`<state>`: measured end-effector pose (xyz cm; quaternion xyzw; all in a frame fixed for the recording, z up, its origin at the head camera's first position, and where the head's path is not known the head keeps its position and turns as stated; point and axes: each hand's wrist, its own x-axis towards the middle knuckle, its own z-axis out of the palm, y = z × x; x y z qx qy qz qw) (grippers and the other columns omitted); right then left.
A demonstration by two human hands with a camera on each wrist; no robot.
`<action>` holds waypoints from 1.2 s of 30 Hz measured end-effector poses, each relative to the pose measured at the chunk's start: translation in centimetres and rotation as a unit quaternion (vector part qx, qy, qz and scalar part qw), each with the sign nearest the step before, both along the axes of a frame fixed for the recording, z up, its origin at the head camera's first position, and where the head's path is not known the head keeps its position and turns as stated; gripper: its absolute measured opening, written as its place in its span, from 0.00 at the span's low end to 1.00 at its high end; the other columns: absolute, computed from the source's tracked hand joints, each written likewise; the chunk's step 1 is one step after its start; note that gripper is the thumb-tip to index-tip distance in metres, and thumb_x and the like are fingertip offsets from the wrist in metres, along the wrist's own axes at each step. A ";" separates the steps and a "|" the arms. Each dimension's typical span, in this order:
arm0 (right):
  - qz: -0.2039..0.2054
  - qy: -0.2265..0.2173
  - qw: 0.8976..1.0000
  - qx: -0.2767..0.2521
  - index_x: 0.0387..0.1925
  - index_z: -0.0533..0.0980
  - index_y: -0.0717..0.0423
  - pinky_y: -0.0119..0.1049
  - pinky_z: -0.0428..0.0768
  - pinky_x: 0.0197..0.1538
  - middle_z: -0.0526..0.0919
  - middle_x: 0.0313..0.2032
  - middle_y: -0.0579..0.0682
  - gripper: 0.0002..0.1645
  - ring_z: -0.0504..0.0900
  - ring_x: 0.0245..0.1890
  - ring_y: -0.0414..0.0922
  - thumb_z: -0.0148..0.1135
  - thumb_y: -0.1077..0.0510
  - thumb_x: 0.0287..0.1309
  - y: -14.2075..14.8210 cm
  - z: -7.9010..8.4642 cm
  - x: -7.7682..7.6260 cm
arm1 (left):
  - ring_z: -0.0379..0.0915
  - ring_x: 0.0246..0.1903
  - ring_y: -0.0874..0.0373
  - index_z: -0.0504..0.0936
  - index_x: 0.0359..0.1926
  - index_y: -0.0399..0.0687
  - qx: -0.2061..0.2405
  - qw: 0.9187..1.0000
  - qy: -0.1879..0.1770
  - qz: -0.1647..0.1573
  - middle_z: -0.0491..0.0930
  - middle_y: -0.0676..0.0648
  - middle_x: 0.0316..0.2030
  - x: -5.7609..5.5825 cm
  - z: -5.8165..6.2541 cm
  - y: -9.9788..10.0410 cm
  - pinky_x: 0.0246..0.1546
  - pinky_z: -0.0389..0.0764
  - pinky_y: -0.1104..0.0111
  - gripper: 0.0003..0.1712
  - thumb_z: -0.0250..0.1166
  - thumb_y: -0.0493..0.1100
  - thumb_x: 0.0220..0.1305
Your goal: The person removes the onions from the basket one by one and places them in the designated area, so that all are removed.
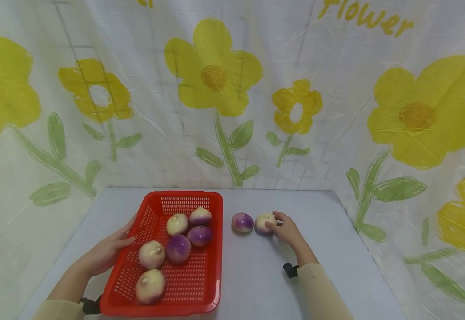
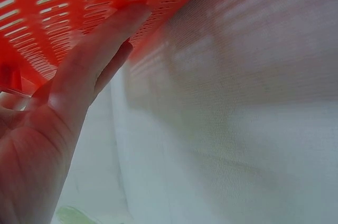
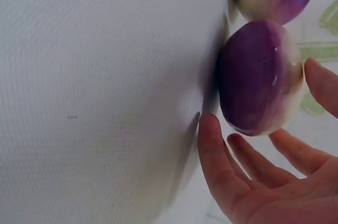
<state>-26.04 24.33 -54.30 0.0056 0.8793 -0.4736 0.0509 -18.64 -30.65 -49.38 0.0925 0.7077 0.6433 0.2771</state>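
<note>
A red plastic basket [image 1: 213, 284] with slotted walls holds several purple-and-white turnips [image 1: 178, 249]. My left hand [image 1: 106, 251] holds the basket's left side, thumb over the rim; in the left wrist view its fingers [image 2: 105, 44] lie along the outer wall. Right of the basket, my right hand [image 1: 287, 229] reaches round a turnip [image 1: 264, 223] on the table. In the right wrist view the thumb is beside the turnip's pale top, and the fingertips [image 3: 210, 129] stand just apart from its side. Another turnip [image 1: 242, 222] sits immediately left of that one.
The white table [image 1: 256, 284] reaches back to a hanging white sheet [image 1: 152, 151] painted with yellow flowers. Dark straps with small mounts [image 1: 290, 270] show at both wrists.
</note>
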 end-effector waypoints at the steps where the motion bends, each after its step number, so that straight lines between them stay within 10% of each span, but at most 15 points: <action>1: 0.001 0.000 1.000 -0.001 0.71 0.65 0.65 0.53 0.81 0.58 0.69 0.66 0.73 0.40 0.73 0.64 0.67 0.66 0.50 0.66 0.0 0.0 0.0 | 0.71 0.63 0.64 0.28 0.80 0.68 0.001 1.000 -0.002 0.001 0.28 0.38 0.80 0.0 0.0 0.0 0.58 0.80 0.57 0.39 0.41 0.44 0.82; 16: -0.034 0.066 0.996 0.056 0.71 0.65 0.61 0.62 0.71 0.65 0.68 0.69 0.69 0.41 0.70 0.66 0.68 0.64 0.44 0.66 -0.6 3.4 0.8 | 0.73 0.61 0.66 0.27 0.79 0.69 0.015 1.000 0.001 -0.008 0.28 0.37 0.80 0.0 0.0 0.0 0.57 0.80 0.55 0.39 0.40 0.44 0.82; 36: 0.087 0.053 0.986 -0.131 0.70 0.69 0.53 0.55 0.80 0.60 0.73 0.68 0.61 0.37 0.72 0.67 0.63 0.70 0.50 0.62 -5.6 8.7 2.4 | 0.71 0.64 0.63 0.28 0.80 0.70 0.013 1.000 0.007 -0.005 0.29 0.38 0.80 -0.1 -0.3 -0.1 0.58 0.80 0.56 0.39 0.40 0.44 0.82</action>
